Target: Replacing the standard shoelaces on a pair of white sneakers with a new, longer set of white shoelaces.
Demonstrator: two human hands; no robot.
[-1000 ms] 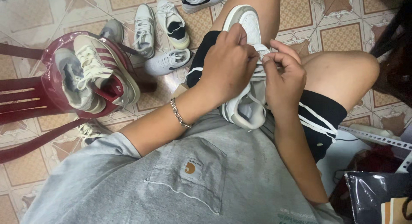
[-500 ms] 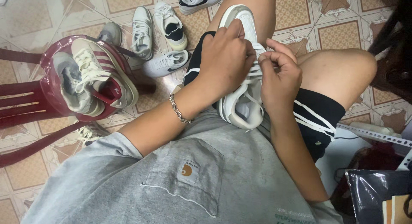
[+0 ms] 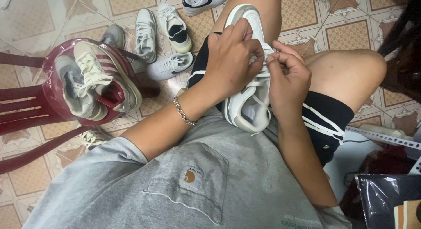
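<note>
White sneaker lies on the lap, toe away. Left hand clamps its tongue area; right hand pinches a lace over the sneaker's middle. Lacing looks partway done: upper rows loose. 2 sneakers sit on a red chair, left of it.

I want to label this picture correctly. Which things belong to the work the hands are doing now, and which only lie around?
In the work:
- left hand, on the sneaker's upper
- right hand, pinching the lace
- white sneaker, on the lap

Lying about:
- striped shoe and grey shoe in the red basin
- floor sneakers
- red chair
- dark bag
</note>
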